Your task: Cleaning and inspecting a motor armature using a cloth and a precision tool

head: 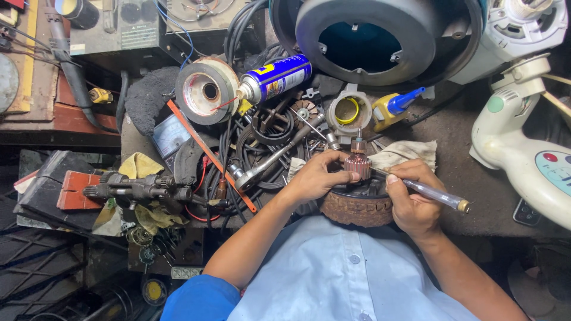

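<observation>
A small motor armature point(358, 161) with a copper-coloured commutator and a thin shaft stands upright on a round rusty metal block point(355, 208). My left hand point(315, 176) pinches the armature from its left side. My right hand point(413, 199) grips a slim tool with a clear handle and a brass end point(437, 197), its tip laid against the armature's right side. Both forearms come up from the bottom over my light blue shirt.
A ratchet wrench point(270, 159), black cables and a blue and yellow spray can point(276, 77) lie left of the hands. A dirty rag point(404, 152), a yellow bottle with a blue nozzle point(394, 108), a black fan housing point(380, 41) and a white appliance body point(523, 148) surround them.
</observation>
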